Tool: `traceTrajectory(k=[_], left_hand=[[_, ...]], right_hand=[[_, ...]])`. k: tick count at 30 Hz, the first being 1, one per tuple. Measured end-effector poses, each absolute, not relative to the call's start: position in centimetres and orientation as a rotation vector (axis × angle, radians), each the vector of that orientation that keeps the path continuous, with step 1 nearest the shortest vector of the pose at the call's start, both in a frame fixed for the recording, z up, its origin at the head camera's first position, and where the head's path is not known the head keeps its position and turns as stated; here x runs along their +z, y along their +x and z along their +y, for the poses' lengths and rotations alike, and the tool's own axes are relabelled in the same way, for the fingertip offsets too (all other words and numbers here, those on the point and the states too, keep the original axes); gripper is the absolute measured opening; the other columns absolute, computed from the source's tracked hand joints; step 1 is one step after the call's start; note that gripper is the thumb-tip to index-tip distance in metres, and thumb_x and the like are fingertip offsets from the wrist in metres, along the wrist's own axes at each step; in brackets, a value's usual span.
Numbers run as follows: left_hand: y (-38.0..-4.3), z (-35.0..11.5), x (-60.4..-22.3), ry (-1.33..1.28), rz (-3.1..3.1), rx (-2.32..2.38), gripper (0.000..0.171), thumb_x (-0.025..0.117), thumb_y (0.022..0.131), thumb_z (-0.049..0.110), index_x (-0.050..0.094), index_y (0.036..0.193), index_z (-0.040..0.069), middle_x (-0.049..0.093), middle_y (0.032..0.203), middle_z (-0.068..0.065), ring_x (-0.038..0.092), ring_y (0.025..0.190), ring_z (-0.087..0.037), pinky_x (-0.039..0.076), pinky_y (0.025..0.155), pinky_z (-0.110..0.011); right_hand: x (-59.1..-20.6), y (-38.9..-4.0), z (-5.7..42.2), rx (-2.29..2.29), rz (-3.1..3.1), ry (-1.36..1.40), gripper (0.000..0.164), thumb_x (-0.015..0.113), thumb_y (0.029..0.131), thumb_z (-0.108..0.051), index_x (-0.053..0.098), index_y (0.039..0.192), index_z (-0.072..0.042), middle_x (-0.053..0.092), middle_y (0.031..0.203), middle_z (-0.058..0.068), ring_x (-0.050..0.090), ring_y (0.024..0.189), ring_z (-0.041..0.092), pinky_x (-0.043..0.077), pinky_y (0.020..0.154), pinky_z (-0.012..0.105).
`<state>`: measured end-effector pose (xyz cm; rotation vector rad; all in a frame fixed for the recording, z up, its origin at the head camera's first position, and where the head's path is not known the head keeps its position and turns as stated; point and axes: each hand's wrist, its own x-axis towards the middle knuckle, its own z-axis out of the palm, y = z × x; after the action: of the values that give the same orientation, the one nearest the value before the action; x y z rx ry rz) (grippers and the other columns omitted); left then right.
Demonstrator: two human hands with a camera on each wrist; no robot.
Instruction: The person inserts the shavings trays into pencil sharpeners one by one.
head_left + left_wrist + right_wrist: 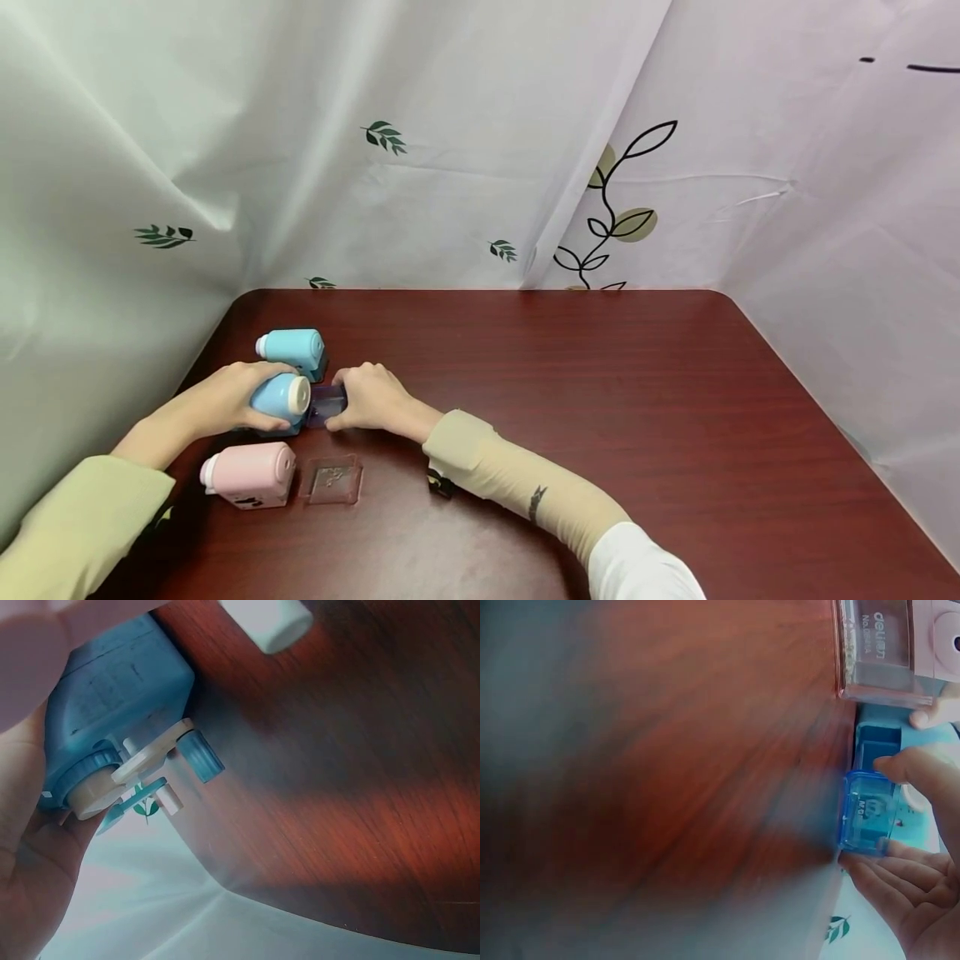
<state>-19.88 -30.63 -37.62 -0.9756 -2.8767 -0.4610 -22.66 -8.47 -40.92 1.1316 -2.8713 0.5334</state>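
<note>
In the head view my left hand [247, 396] grips a blue crank pencil sharpener [279, 397] at the left of the table, thumb in front. The left wrist view shows the sharpener's body [120, 682] and its crank [154, 752]. My right hand [372, 398] pinches a see-through blue shavings drawer [327, 404] between thumb and fingers, close beside that sharpener. In the right wrist view the drawer [866, 814] is beside an open drawer slot [881, 744] in the blue body.
A pink sharpener [251, 475] stands nearer, with a clear shavings drawer [333, 481] on the table to its right. Behind my hands is a turquoise sharpener [295, 347]. A white curtain [450, 200] hangs behind the dark red table [570, 417].
</note>
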Motion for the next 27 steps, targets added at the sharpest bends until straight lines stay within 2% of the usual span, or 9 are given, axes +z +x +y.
traceTrajectory(k=[12,27], left_hand=[[-19.9,-30.5,-37.7,-0.956,-2.882,-0.444,0.064,0.081,0.06,0.04,0.058,0.108,0.005,0.062,0.089,-0.007,0.055,0.073,-0.015,0.049,0.063,-0.037],[-20.0,-30.7,-37.8,-0.969,-2.882,-0.447,0.065,0.081,0.06,0.041,0.057,0.109,0.005,0.063,0.091,-0.008,0.056,0.074,-0.017,0.049,0.063,-0.039]], right_hand=[[-41.2,-22.4,-9.6,0.54,-2.851,1.172,0.055,0.073,0.067,-0.048,0.061,0.11,-0.015,0.065,0.09,-0.007,0.052,0.068,0.001,0.044,0.059,0.013],[-41.2,-22.4,-10.0,0.531,-2.84,1.194,0.053,0.072,0.069,-0.05,0.061,0.108,-0.016,0.064,0.091,-0.007,0.055,0.073,0.002,0.046,0.062,0.015]])
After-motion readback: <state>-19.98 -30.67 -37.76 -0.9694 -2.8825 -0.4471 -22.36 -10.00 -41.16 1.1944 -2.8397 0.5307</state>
